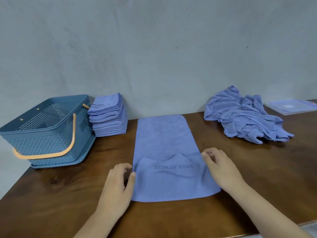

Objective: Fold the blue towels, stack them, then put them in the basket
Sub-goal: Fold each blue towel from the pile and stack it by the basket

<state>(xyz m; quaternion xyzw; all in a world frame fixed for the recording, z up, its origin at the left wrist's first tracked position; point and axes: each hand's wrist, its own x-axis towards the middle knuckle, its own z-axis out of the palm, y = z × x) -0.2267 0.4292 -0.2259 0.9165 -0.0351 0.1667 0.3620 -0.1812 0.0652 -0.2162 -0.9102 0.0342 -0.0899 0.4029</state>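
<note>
head view: a blue towel [164, 134] lies flat in the middle of the table [51, 194], its near end folded over. the left hand [118, 184] fingers pinch its left edge and the right hand [221, 170] fingers curl on its right edge. a folded stack [108, 121] touches the basket [51, 141] at left. a crumpled heap [240, 117] lies at right.
</note>
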